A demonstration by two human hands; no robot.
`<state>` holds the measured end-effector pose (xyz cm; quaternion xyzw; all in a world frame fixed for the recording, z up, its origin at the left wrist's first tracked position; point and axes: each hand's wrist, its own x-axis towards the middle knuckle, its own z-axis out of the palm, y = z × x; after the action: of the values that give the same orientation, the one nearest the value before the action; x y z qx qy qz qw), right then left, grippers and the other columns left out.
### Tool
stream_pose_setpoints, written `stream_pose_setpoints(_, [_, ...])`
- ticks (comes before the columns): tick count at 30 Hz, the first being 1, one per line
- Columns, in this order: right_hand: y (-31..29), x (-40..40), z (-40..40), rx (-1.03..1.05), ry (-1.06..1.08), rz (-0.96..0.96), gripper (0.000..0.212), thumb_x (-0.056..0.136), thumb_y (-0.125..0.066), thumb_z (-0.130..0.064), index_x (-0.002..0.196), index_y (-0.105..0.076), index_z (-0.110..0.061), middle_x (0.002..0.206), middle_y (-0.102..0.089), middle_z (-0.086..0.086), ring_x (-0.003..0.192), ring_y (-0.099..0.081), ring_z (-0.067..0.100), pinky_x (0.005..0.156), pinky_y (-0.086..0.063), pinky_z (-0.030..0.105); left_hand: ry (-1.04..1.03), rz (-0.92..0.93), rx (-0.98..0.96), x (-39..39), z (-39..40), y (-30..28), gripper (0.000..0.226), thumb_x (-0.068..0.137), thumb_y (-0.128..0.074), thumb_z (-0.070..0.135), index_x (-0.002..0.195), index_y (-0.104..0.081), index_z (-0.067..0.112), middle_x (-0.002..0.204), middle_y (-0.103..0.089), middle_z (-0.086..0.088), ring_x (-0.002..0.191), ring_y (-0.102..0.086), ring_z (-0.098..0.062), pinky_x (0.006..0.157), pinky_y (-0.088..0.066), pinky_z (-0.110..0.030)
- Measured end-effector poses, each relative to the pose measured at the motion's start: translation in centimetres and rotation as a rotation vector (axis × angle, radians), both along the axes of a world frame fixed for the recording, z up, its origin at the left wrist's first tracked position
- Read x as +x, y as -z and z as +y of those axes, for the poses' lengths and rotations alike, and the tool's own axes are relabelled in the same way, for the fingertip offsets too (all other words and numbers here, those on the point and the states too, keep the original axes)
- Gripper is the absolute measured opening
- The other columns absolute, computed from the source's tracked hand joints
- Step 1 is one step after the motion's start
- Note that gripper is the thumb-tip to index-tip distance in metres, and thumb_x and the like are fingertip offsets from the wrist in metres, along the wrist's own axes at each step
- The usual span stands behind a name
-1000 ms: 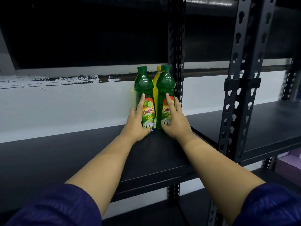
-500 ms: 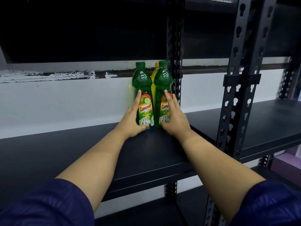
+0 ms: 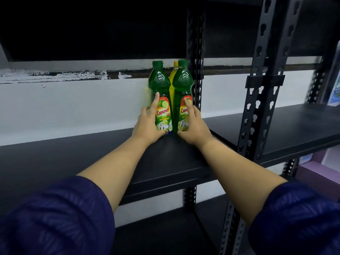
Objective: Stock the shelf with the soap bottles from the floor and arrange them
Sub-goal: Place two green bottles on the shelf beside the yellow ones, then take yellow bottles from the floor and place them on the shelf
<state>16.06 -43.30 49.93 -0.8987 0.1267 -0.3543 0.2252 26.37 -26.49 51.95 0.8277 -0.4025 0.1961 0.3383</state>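
**Both hands on two green bottles at the back of the shelf**

The left hand (image 3: 149, 124) grips the lower body of the left green soap bottle (image 3: 160, 94), fingers curled round its label. The right hand (image 3: 193, 126) holds the right green soap bottle (image 3: 182, 89) the same way. Both bottles stand upright, side by side, on the black shelf (image 3: 77, 162) near the wall, beside a perforated upright post (image 3: 196, 52). A yellow bottle (image 3: 173, 74) stands just behind them.

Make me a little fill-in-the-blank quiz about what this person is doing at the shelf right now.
1. The left hand grips a ____ bottle with a lime label.
2. The right hand holds the second green bottle, which stands beside a black ____ post.
3. Behind the green pair stands a ____ bottle.
Missing words: green; shelf; yellow.
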Motion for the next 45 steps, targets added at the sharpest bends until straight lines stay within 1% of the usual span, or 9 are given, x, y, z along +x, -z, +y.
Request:
stream_pose_setpoints(3, [-0.8, -2.6, 1.7, -0.093, 0.143, 0.161, 0.099, 0.08, -0.074, -0.052, 0.161, -0.019, -0.04, 0.161, -0.036, 0.007, 0.137, -0.05, 0.037, 0.096, -0.056, 0.052, -0.092, 0.026, 0.099, -1.4, 1.6, -0.7, 0.116, 0.079, -0.083, 0.04, 0.16, 0.0, 0.049, 0.144, -0.039, -0.014, 0.127, -0.052, -0.038, 0.101, -0.051, -0.053])
stream_pose_setpoints(5, [-1.7, -4.6, 3.1, -0.119, 0.206, 0.293, 0.088, 0.083, -0.068, -0.063, 0.157, -0.033, -0.032, 0.15, -0.05, 0.008, 0.135, -0.051, 0.037, 0.095, -0.055, 0.049, -0.098, 0.1, 0.164, -2.5, 3.3, -1.3, 0.086, 0.081, -0.08, 0.04, 0.155, -0.037, 0.028, 0.141, -0.05, -0.015, 0.124, -0.055, -0.036, 0.1, -0.051, -0.046])
stream_pose_setpoints(9, [-3.6, -8.5, 6.1, -0.143, 0.182, 0.502, 0.062, 0.087, -0.064, -0.067, 0.131, -0.058, -0.023, 0.126, -0.065, 0.006, 0.113, -0.063, 0.031, 0.089, -0.055, 0.042, -0.13, 0.241, 0.356, -6.1, 7.1, -2.9, 0.027, 0.084, -0.079, 0.038, 0.098, -0.069, 0.017, 0.113, -0.068, -0.004, 0.1, -0.062, -0.022, 0.088, -0.054, -0.035])
stream_pose_setpoints(15, [-5.6, -14.7, 10.9, -0.095, 0.012, 0.661, 0.04, 0.088, -0.068, -0.058, 0.085, -0.064, -0.018, 0.085, -0.074, 0.008, 0.083, -0.072, 0.031, 0.08, -0.063, 0.046, -0.082, 0.31, 0.601, -14.4, 13.7, -5.6, 0.037, 0.088, -0.073, 0.05, 0.082, -0.071, 0.014, 0.082, -0.072, -0.003, 0.072, -0.067, -0.019, 0.067, -0.053, -0.03])
stream_pose_setpoints(26, [9.6, -23.2, 19.6, 0.141, -0.206, 1.269, 0.034, 0.095, -0.069, -0.052, 0.108, -0.063, -0.021, 0.111, -0.073, 0.002, 0.099, -0.074, 0.024, 0.09, -0.061, 0.051, 0.03, 0.742, 1.199, -24.4, 23.5, 11.3, 0.042, 0.093, -0.064, 0.059, 0.109, -0.062, 0.021, 0.107, -0.068, 0.0, 0.102, -0.07, -0.025, 0.09, -0.059, -0.045])
stream_pose_setpoints(35, [23.9, -27.5, 26.9, 0.182, -0.271, 1.477, 0.05, 0.102, -0.059, -0.049, 0.137, -0.058, -0.013, 0.123, -0.064, 0.003, 0.104, -0.075, 0.027, 0.06, -0.051, 0.031, 0.058, 1.001, 1.35, -29.1, 28.3, 27.4, 0.06, 0.099, -0.057, 0.056, 0.143, -0.054, 0.015, 0.124, -0.065, -0.001, 0.097, -0.07, -0.022, 0.066, -0.056, -0.035])
stream_pose_setpoints(38, [27.9, -28.2, 27.9, 0.205, -0.271, 1.472, 0.053, 0.102, -0.059, -0.05, 0.139, -0.056, -0.012, 0.123, -0.061, 0.004, 0.103, -0.075, 0.028, 0.059, -0.047, 0.031, 0.039, 1.033, 1.32, -29.9, 29.4, 32.1, 0.06, 0.097, -0.057, 0.059, 0.137, -0.057, 0.016, 0.121, -0.069, -0.001, 0.097, -0.072, -0.023, 0.079, -0.06, -0.039])
stream_pose_setpoints(42, [33.7, -29.2, 28.1, 0.279, -0.233, 1.443, 0.064, 0.101, -0.059, -0.05, 0.154, -0.043, -0.017, 0.141, -0.058, 0.011, 0.092, -0.067, 0.026, 0.06, -0.045, 0.031, 0.017, 1.081, 1.261, -30.9, 30.6, 37.6, 0.053, 0.096, -0.059, 0.058, 0.119, -0.066, 0.011, 0.115, -0.072, -0.007, 0.098, -0.071, -0.026, 0.061, -0.048, -0.027])
stream_pose_setpoints(45, [39.1, -29.7, 27.8, 0.315, -0.22, 1.52, 0.068, 0.1, -0.061, -0.052, 0.155, -0.043, -0.016, 0.137, -0.057, 0.013, 0.094, -0.071, 0.029, 0.075, -0.057, 0.038, -0.016, 1.099, 1.294, -30.4, 31.2, 42.1, 0.056, 0.09, -0.064, 0.061, 0.113, -0.067, 0.01, 0.108, -0.071, -0.01, 0.08, -0.066, -0.025, 0.068, -0.05, -0.03])
